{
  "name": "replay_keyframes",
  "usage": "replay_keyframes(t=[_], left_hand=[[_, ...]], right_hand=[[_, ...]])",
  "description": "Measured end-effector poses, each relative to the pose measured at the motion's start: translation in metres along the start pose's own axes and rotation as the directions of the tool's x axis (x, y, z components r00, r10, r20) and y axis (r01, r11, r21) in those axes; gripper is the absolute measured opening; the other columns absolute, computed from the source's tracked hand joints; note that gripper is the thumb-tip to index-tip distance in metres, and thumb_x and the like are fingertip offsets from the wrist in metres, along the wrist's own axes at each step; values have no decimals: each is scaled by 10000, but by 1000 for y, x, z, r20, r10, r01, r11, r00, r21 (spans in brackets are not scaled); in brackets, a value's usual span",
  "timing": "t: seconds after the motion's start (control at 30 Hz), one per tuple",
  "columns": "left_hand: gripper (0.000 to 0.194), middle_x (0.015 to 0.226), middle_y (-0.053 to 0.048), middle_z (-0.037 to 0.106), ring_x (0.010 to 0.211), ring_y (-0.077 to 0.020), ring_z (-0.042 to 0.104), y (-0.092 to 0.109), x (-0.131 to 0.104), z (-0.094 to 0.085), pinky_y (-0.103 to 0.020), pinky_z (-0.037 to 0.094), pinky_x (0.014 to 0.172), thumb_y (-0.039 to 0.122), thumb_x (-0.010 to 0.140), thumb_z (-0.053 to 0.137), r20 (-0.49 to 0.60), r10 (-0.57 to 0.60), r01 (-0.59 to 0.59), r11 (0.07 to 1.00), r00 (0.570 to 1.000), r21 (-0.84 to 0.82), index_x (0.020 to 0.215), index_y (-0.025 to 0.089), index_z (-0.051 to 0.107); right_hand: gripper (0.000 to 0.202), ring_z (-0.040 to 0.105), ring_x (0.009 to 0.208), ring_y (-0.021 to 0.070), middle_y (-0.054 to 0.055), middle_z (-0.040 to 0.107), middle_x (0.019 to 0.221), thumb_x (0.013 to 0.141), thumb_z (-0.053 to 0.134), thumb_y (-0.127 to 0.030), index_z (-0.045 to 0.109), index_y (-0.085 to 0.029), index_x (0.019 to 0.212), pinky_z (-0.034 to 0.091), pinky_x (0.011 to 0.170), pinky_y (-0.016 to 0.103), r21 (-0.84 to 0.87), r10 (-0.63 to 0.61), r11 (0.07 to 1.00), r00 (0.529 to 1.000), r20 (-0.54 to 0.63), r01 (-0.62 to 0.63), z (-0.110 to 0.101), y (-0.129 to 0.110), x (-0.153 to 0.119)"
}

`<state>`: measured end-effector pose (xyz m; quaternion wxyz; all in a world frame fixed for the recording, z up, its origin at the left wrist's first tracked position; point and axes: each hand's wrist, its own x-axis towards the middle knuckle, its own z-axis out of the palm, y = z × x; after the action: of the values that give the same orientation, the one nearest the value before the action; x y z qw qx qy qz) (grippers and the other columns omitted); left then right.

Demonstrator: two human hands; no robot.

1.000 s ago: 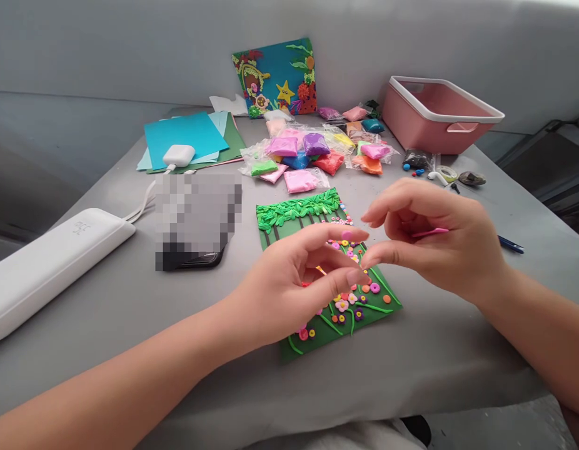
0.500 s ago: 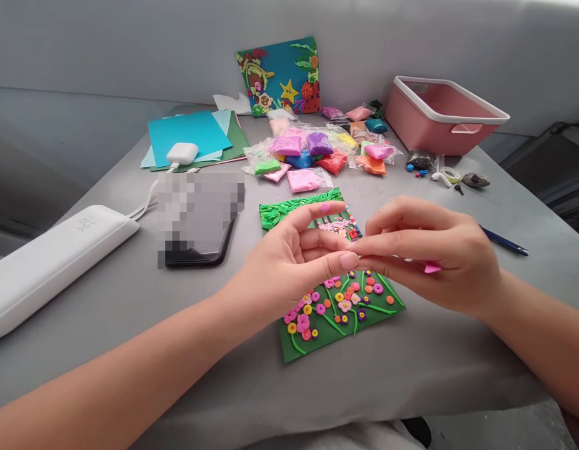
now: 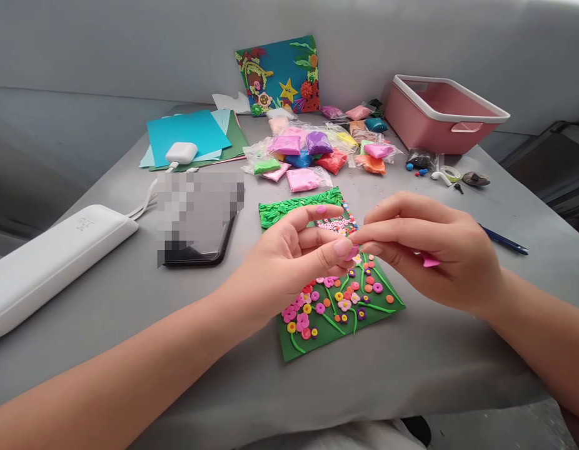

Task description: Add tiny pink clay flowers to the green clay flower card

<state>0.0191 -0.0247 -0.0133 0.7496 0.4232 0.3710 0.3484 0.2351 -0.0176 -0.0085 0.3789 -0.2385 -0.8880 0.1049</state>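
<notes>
A small bit of pink modelling clay (image 3: 352, 252) is pinched between the thumb and fingers of my left hand (image 3: 294, 250). On that hand's raised index finger sits a pink clay dot (image 3: 321, 209). My right hand (image 3: 430, 250) is closed, its fingertips close to the pinched bit, and a larger piece of pink clay (image 3: 430, 260) pokes out from under its curled fingers. Below both hands lies a dark green card (image 3: 312, 347) with clay flowers, light green stems and a leafy green band along its far edge. My hands hide its middle.
Several bagged clays (image 3: 304, 179) lie behind the card, before an upright blue sea picture (image 3: 280, 69). A pink basket (image 3: 430, 125) stands back right, a dark blue pen (image 3: 505, 240) nearer. Leftward are a phone (image 3: 196, 219), a white power bank (image 3: 59, 262) and coloured sheets (image 3: 191, 134).
My fingertips have parted a little, and the pink bit at my left thumb now shows. My right thumb has come away from my left thumb.
</notes>
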Motion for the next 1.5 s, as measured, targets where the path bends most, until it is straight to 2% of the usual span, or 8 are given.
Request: replay_keyframes(t=[0.2,0.47,0.67,0.83,1.03,1.27,1.4,1.5], left_hand=[[592,859,41,765,813,-94,690,-2,2,-2,-237,566,791,316,801,894,26,3,-3,1000,1000,13,1266,206,545],[513,769,65,726,739,-83,696,2,1,-3,-220,565,741,298,803,890,95,-4,3,1000,996,20,1205,202,586],[506,852,25,751,813,-135,729,1,0,0,-272,582,787,254,777,899,20,-31,31,1000,999,6,1194,204,618],[535,863,7,773,804,-141,708,0,0,1,-263,564,744,295,800,880,-14,1,0,999,1000,33,1258,213,617],[570,770,34,758,732,-131,708,1,0,-2,-274,587,755,266,778,898,-9,-37,37,999,999,15,1266,218,607],[566,886,15,821,877,-163,742,0,2,-4,-271,565,799,179,740,914,-24,-25,25,1000,999,13,1227,247,634],[592,1022,-20,838,1010,-194,744,-1,2,-3,-285,545,857,183,757,900,-28,-15,16,999,999,39,1275,259,623],[628,977,-11,827,956,-182,735,0,1,-2,-280,545,824,191,757,897,-44,-7,9,999,999,53,1308,252,602]], right_hand=[[116,668,758,97,51,690,917,919,725,-98,753,-179,997,573,663,223,11,2,1000,1000,-7,-2,-2,-3,0],[88,656,858,128,59,653,929,972,623,-89,654,-171,965,541,682,249,11,47,999,999,27,-47,-1,-3,0],[114,583,754,141,34,622,852,1036,554,-212,643,-217,965,459,618,297,106,257,964,954,-156,-243,-3,0,0],[199,547,650,128,23,609,771,1050,537,-297,613,-213,886,433,534,274,181,315,937,946,-73,-298,-4,-2,-1],[367,415,497,74,-29,512,580,1038,565,-278,525,-195,683,349,451,231,148,269,949,959,84,-280,-9,-7,3],[60,462,524,66,-30,606,641,941,714,-208,704,-171,895,388,474,211,91,222,970,975,29,-223,-4,-8,3],[111,531,573,84,-8,645,666,990,636,-196,738,-175,953,441,527,217,66,200,978,980,13,-200,-5,-7,3],[130,509,552,78,-14,639,634,977,667,-201,734,-178,867,424,515,214,70,182,981,983,9,-182,-7,-6,4]])
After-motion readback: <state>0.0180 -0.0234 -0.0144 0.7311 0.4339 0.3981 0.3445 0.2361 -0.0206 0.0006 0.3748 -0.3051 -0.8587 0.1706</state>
